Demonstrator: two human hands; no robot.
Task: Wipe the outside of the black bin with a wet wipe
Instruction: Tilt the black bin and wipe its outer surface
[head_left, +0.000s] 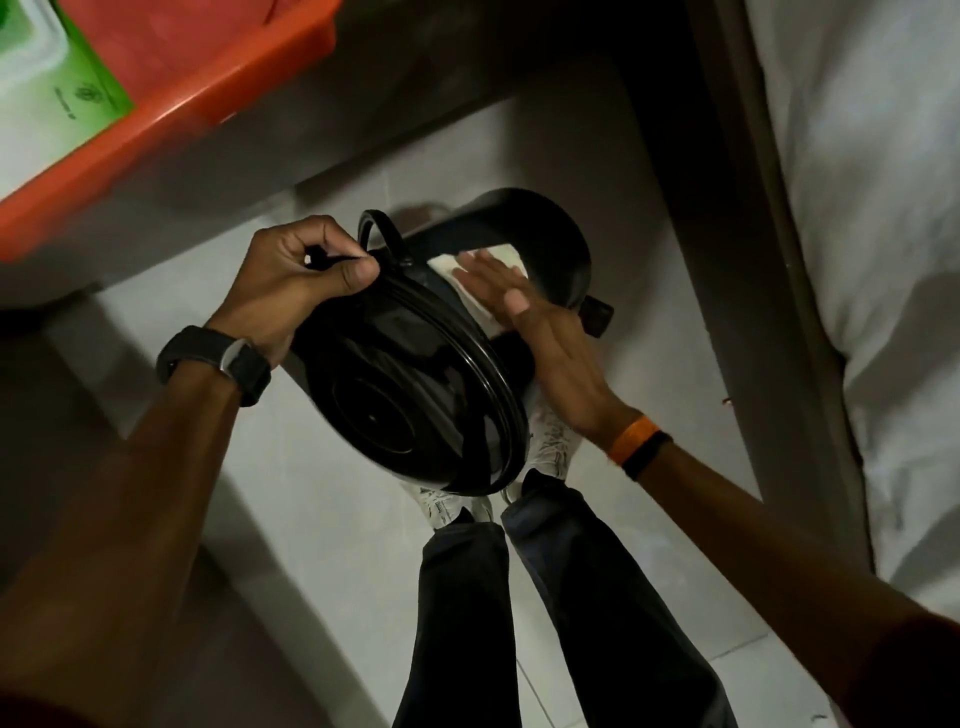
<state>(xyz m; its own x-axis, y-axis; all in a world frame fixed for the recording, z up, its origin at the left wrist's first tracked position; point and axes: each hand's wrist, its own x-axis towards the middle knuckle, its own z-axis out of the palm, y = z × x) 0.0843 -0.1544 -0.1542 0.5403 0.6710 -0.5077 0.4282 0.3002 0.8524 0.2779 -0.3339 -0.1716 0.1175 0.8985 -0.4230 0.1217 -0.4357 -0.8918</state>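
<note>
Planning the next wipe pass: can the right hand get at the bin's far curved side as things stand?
Probably yes. The right hand already lies flat on the wipe against the bin, which the left hand holds tilted off the floor by its rim. Nothing visible blocks the far side.

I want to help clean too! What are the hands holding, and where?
Left hand grips the black bin by its rim. Right hand presses the wet wipe flat on the bin's side.
</note>
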